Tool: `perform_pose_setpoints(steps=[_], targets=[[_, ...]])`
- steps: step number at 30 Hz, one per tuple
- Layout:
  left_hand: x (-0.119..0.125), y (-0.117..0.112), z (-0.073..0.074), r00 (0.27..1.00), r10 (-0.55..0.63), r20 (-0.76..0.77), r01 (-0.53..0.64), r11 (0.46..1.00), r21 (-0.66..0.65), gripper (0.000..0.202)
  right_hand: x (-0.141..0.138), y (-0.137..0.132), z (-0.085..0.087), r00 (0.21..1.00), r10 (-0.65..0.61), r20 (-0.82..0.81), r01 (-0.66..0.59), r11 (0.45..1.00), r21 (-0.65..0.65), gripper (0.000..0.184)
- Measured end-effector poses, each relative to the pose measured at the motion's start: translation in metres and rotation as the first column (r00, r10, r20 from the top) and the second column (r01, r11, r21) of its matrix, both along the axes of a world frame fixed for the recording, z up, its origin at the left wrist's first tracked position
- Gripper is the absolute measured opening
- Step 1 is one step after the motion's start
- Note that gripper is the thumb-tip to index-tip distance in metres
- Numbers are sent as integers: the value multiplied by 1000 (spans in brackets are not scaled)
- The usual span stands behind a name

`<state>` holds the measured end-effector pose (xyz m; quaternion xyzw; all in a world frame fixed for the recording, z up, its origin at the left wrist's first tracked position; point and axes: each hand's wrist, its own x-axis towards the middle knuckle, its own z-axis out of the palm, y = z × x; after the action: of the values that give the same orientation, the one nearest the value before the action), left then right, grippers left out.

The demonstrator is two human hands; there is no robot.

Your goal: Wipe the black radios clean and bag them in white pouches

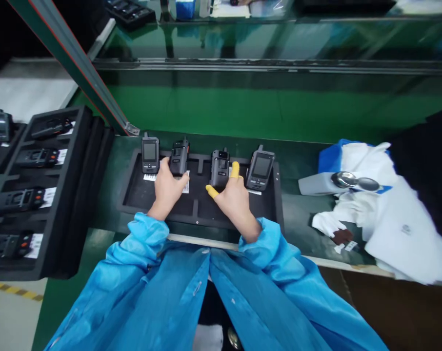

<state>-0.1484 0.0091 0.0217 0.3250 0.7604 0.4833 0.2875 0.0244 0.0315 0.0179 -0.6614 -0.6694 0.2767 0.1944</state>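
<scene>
Head view looks down on a green bench [297, 214] with a black tray [197, 222] at its near edge and four handheld radios standing in a row along the tray's far side. The left hand [167, 190] lies narrow, fingers together, empty of any radio, its fingertips on a white label [185, 181] just below the second radio [179, 158]. The right hand [235, 197] spreads wide, with yellow finger cots [235, 169] on two fingers that straddle the third radio [220, 168]; whether it grips cannot be told. Blue sleeves [268, 243] cover both forearms. Toward the bench's left end, a black foam case [56, 195] holds more radios in slots. Near the right end lies a crumpled white garment [367, 214].
</scene>
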Motion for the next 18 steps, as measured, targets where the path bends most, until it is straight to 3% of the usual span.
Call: perform_pose_setpoints(steps=[1, 2, 4, 5, 6, 7, 8, 12, 15, 18], targets=[[-2, 2, 1, 977, 58, 205, -67, 997, 41, 64, 2, 2, 0, 978, -76, -193, 67, 996, -50, 80], [-4, 4, 3, 924, 87, 372, -117, 991, 59, 57, 3, 4, 0, 895, -169, -413, 121, 983, -140, 75], [-4, 12, 4, 822, 78, 565, -138, 988, 65, 40, 2, 11, 2, 575, -354, -737, 99, 925, -367, 59], [-3, 16, 5, 785, 57, 617, -123, 990, 65, 31, 0, 16, 4, 422, -423, -802, 40, 892, -449, 48], [-1, 21, 6, 738, 39, 674, -111, 992, 65, 22, -2, 20, 6, 317, -470, -824, -24, 864, -502, 35], [1, 25, 6, 689, 25, 724, -102, 993, 63, 16, -5, 25, 9, 266, -497, -826, -80, 843, -533, 24], [4, 28, 7, 644, 18, 765, -96, 994, 58, 12, -7, 28, 11, 253, -511, -822, -118, 827, -550, 17], [7, 30, 8, 530, 27, 848, -105, 994, 34, 23, -7, 29, 17, 220, -563, -797, -183, 779, -600, 33], [6, 25, 7, 532, 52, 845, -129, 991, 21, 32, -3, 20, 14, 243, -600, -762, -152, 753, -641, 31], [7, 21, 4, 594, 89, 800, -152, 988, 3, 30, -3, 12, 10, 270, -609, -746, -96, 754, -650, 34]])
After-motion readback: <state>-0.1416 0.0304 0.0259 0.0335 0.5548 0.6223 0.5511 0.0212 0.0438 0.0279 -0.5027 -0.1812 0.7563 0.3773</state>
